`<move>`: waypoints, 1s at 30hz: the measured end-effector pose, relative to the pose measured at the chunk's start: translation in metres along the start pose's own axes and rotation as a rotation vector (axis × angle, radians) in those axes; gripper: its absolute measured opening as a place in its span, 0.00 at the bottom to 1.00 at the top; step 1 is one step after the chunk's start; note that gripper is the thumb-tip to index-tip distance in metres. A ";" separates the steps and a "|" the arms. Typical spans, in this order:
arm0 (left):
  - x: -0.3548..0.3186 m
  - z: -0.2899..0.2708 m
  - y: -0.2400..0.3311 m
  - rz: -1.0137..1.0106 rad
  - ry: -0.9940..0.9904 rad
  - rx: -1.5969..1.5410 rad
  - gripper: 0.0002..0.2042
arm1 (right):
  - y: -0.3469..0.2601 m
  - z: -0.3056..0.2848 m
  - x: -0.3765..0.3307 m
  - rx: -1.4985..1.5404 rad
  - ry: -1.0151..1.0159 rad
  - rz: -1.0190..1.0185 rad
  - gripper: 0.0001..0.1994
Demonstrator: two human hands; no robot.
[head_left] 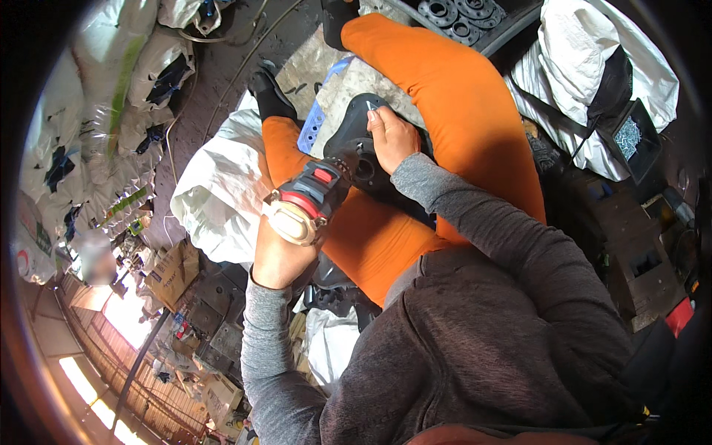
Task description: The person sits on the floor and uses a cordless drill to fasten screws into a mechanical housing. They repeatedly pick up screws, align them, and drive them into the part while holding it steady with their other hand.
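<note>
Black plastic flange (pixel 354 141), round with a centre bore, resting on the lap between two orange trouser legs (pixel 452 96), near rim tipped toward the chest. Left hand (pixel 278 256) clamped around a cordless power tool (pixel 311 196), cream at the butt, red and black along the body, nose pressed against the flange beside the bore. Right hand (pixel 391 137) laid flat-fingered on the flange's upper right rim, fingertips pinched on a small pale pin (pixel 370 106) standing upright at that edge. Little free room: white sack (pixel 215 189) crowding the left knee, more white sacks (pixel 593 67) close on the right, a tray of black flanges (pixel 463 16) just past the far knee. Bare strip of dark floor (pixel 222 70) to the upper left, crossed by thin cables (pixel 245 55).
</note>
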State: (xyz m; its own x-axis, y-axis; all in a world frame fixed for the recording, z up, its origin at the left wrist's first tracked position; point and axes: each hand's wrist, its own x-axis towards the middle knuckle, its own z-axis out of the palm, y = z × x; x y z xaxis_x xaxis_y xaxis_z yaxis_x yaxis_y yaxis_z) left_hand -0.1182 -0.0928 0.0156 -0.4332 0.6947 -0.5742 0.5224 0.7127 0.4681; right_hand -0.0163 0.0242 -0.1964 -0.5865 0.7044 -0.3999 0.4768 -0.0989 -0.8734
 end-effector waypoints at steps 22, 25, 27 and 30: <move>-0.080 0.005 0.030 -0.233 0.246 -0.513 0.13 | -0.024 -0.056 -0.033 0.134 -0.238 -0.502 0.10; -0.106 0.012 0.038 -0.146 0.277 -0.588 0.11 | -0.025 -0.069 -0.047 0.279 -0.313 -0.537 0.12; -0.116 0.017 0.043 -0.154 0.278 -0.663 0.10 | -0.028 -0.079 -0.055 0.280 -0.380 -0.535 0.12; -0.125 0.022 0.050 -0.161 0.280 -0.675 0.08 | -0.027 -0.084 -0.058 0.306 -0.427 -0.579 0.12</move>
State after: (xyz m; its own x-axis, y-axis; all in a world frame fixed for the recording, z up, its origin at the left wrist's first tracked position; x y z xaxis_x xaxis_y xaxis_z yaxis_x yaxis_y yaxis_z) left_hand -0.0222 -0.1462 0.0958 -0.6841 0.5113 -0.5202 -0.0887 0.6496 0.7551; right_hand 0.0601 0.0453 -0.1258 -0.9174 0.3779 0.1247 -0.1474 -0.0315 -0.9886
